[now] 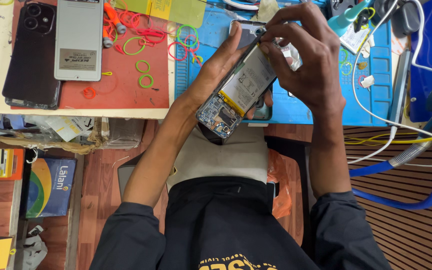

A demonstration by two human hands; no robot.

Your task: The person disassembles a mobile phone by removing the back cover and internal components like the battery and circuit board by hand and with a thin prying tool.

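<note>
Holding the opened phone [240, 90] tilted above the blue mat [376, 95], your left hand [216, 70] cradles it from beneath, fingers closed round its edges. Your right hand [303, 55] pinches at the phone's top end, fingertips shut on something near the battery [248, 82]. Keep the left grip firm and level so the circuit board [221, 117] stays clear of your palm, and pull gently, close to the frame. What the right fingertips pinch is hidden beneath them. A second phone [258, 107] under the first is mostly covered, and the mat's tools are cut off.
</note>
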